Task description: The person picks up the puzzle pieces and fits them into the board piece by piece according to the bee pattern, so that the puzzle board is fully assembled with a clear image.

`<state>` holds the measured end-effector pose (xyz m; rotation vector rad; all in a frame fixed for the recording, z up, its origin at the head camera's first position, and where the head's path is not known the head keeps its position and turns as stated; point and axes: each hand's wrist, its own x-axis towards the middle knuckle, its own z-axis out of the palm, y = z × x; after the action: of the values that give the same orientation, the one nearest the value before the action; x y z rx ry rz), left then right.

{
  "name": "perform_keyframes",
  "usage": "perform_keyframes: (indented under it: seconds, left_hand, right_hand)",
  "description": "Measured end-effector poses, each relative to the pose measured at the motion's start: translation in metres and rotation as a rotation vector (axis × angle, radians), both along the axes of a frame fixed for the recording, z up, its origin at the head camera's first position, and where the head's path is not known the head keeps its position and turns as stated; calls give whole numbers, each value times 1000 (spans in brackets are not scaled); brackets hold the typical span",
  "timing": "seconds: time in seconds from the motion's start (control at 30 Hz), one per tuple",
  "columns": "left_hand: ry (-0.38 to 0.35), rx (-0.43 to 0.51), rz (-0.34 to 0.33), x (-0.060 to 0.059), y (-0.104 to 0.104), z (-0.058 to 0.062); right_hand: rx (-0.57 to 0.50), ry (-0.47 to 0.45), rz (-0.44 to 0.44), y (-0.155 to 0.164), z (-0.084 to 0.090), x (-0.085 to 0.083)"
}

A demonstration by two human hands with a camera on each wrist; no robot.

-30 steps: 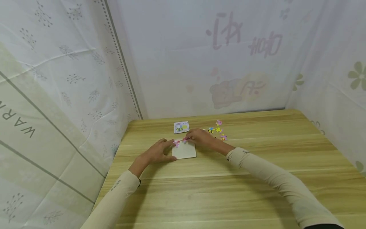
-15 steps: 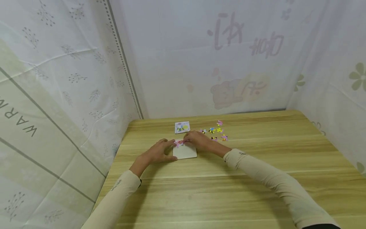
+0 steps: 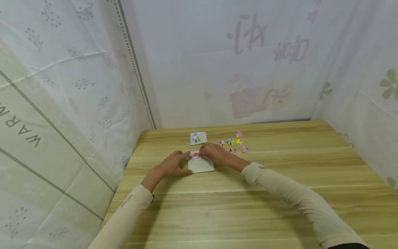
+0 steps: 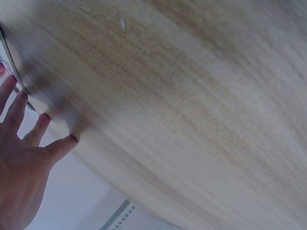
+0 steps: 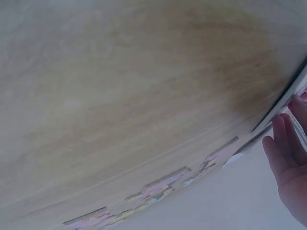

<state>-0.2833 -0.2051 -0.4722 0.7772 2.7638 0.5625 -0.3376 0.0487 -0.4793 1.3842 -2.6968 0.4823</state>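
A small white puzzle board lies on the wooden table. Pink and red puzzle pieces sit along its far left part. My left hand rests at the board's left side, thumb on the near corner, another finger by the pieces. In the left wrist view its fingers are spread and fairly straight. At the board's far edge my right hand pinches a puzzle piece, mostly hidden under its fingertips. The right wrist view shows those fingers at the board's rim.
Several loose puzzle pieces, pink, yellow, blue and black, lie right of the board. A picture card lies behind it. Printed curtains hang around the table.
My right hand has shifted slightly left and toward me, bringing its piece against those on the board. More loose pieces show behind it. The left hand stays in place.
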Motion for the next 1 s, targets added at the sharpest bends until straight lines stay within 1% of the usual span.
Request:
perform_keyframes:
  seconds: [0.13, 0.33, 0.5, 0.57, 0.63, 0.77, 0.87, 0.93, 1.0]
  left_hand:
    - [0, 6, -4, -1, 1, 0]
    - [-3, 10, -7, -2, 0, -1]
    - [-2, 2, -10, -3, -1, -2]
    - [4, 1, -14, -4, -1, -2]
    - [7, 0, -16, -4, -2, -3]
    - [2, 1, -15, -3, -2, -3]
    - [-4, 5, -14, -2, -1, -2]
    - [-8, 6, -15, -1, -1, -2]
    - [-9, 8, -14, 0, 0, -2]
  right_hand:
    - [26, 29, -12, 1, -1, 0]
    - [37, -2, -27, 0, 0, 0]
    - [-26, -47, 1, 8, 2, -1]
    - [-52, -65, -7, 14, 3, -2]
    - [-66, -78, -31, 20, 4, -4]
    - [-79, -117, -105, 32, 8, -11]
    - [-74, -115, -159, 42, 11, -17]
    - [-64, -96, -182, 49, 12, -20]
    - [-63, -97, -204, 55, 14, -21]
